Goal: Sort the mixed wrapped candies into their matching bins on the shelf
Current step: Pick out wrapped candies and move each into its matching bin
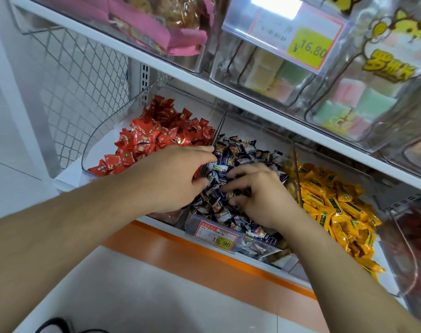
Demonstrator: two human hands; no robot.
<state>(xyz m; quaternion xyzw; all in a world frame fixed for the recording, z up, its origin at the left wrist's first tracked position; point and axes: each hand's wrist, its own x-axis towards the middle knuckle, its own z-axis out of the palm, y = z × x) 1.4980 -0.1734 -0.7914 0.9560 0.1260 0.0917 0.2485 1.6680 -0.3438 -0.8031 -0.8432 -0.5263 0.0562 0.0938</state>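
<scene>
Three clear bins sit side by side on the lower shelf. The left bin (94,145) holds red wrapped candies (156,131). In the middle bin (192,222) lies a heap of dark blue and white wrapped candies (243,150). Yellow wrapped candies (334,203) fill the right bin (298,188). Both hands are in the middle bin. My left hand (173,174) reaches over the divider and pinches a dark blue candy between thumb and fingers. My right hand (260,193) has its fingers curled round dark blue candies in the heap. What lies under the palms is hidden.
A price tag (216,235) reading 19.90 hangs on the middle bin's front. The upper shelf (180,75) juts out above the bins and carries clear bins of pastel sweets (363,104). A wire mesh panel (79,75) closes the left side. Another bin with red items (418,231) stands far right.
</scene>
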